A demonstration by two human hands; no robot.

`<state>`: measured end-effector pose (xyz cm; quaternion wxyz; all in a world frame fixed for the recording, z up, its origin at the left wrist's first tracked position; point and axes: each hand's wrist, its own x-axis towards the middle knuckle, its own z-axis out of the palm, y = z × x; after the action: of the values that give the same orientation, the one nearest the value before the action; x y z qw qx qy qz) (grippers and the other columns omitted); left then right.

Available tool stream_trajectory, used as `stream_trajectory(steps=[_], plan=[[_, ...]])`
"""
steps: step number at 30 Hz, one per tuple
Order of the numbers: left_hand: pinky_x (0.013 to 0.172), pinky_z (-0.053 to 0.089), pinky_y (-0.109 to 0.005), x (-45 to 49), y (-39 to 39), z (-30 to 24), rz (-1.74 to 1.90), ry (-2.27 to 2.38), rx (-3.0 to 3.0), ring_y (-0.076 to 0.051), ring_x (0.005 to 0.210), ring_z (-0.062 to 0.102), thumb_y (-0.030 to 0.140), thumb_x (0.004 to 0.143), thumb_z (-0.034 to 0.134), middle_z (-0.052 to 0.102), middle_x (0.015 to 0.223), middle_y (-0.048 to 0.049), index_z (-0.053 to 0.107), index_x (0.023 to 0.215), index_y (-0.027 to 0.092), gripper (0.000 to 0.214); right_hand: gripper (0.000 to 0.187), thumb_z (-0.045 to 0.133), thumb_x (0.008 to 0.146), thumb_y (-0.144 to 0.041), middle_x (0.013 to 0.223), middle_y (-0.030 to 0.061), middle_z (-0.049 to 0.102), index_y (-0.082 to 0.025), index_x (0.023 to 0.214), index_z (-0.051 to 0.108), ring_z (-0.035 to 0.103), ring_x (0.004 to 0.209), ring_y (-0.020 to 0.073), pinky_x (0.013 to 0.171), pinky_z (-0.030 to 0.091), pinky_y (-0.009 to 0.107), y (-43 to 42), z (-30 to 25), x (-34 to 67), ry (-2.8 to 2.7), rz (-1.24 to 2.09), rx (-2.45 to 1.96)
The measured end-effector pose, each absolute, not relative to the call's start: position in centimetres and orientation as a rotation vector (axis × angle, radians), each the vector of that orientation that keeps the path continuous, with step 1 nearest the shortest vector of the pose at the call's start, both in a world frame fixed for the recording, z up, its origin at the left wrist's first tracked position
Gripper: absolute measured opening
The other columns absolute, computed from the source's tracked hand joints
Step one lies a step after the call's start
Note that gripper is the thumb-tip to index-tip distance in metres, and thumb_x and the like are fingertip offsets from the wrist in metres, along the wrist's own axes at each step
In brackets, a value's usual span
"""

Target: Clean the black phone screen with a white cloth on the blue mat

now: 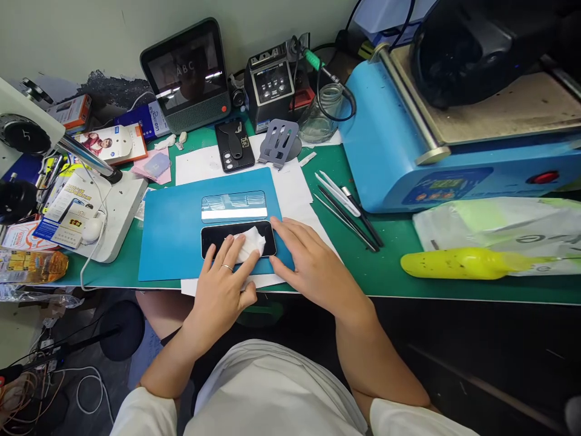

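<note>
A phone (pixel 214 232) with a dark screen lies lengthwise on a blue mat (pixel 170 230). My left hand (pixel 227 275) presses a crumpled white wipe (pixel 254 242) onto its screen, with the fingers spread and fingertips on the wipe and glass. At the phone's right end, my right hand (pixel 313 263) has thumb and index finger at the two corners, holding it in place. Just behind the phone lies a clear screen protector (pixel 233 200) with a white band.
Behind the mat are a black phone case (pixel 235 145), a grey stand (pixel 280 142), a smart display (pixel 186 75) and a soldering station (pixel 270 88). Several tweezers and pen-like tools (pixel 347 212) lie right, near a blue machine (pixel 385 151) and a yellow bottle (pixel 458 263). A white microscope base (pixel 111 224) stands left.
</note>
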<state>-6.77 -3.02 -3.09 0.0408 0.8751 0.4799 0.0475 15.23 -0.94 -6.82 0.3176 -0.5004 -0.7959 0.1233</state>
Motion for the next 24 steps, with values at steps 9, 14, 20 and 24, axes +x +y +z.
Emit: stream_trajectory(steps=[9, 14, 20, 24], plan=[[0.127, 0.038, -0.060, -7.0, -3.0, -2.6, 0.106, 1.515, 2.711, -0.037, 0.158, 0.042, 0.014, 0.096, 0.055, 0.045, 0.169, -0.0147, 0.061, 0.148, 0.020, 0.053, 0.077, 0.057, 0.103, -0.026, 0.146, 0.0171, 0.064, -0.023, 0.172, 0.022, 0.058, 0.141, 0.0348, 0.115, 0.054, 0.057, -0.9, -7.0, 15.2, -2.095, 0.306, -1.293], [0.127, 0.038, -0.059, -6.5, -3.2, -2.9, 0.125, 1.463, 2.727, -0.035, 0.157, 0.044, 0.013, 0.096, 0.054, 0.044, 0.170, -0.0131, 0.060, 0.149, 0.023, 0.054, 0.075, 0.057, 0.103, -0.025, 0.145, 0.0170, 0.064, -0.022, 0.171, 0.024, 0.059, 0.141, 0.0343, 0.115, 0.054, 0.056, -0.9, -7.0, 15.2, -2.086, 0.300, -1.287], [0.128, 0.036, -0.062, -7.9, -2.8, -2.6, 0.118, 1.581, 2.679, -0.036, 0.158, 0.042, 0.013, 0.097, 0.052, 0.044, 0.170, -0.0117, 0.060, 0.150, 0.022, 0.053, 0.072, 0.055, 0.104, -0.024, 0.146, 0.0173, 0.064, -0.020, 0.170, 0.026, 0.058, 0.141, 0.0338, 0.114, 0.054, 0.056, -0.9, -6.7, 15.4, -2.103, 0.308, -1.300], [0.128, 0.037, -0.060, -7.0, -2.9, -2.9, 0.153, 1.547, 2.703, -0.037, 0.157, 0.043, 0.013, 0.096, 0.055, 0.046, 0.168, -0.0137, 0.061, 0.148, 0.021, 0.052, 0.073, 0.056, 0.104, -0.025, 0.146, 0.0174, 0.064, -0.021, 0.170, 0.026, 0.058, 0.141, 0.0342, 0.115, 0.054, 0.056, -0.9, -6.9, 15.3, -2.098, 0.299, -1.297]])
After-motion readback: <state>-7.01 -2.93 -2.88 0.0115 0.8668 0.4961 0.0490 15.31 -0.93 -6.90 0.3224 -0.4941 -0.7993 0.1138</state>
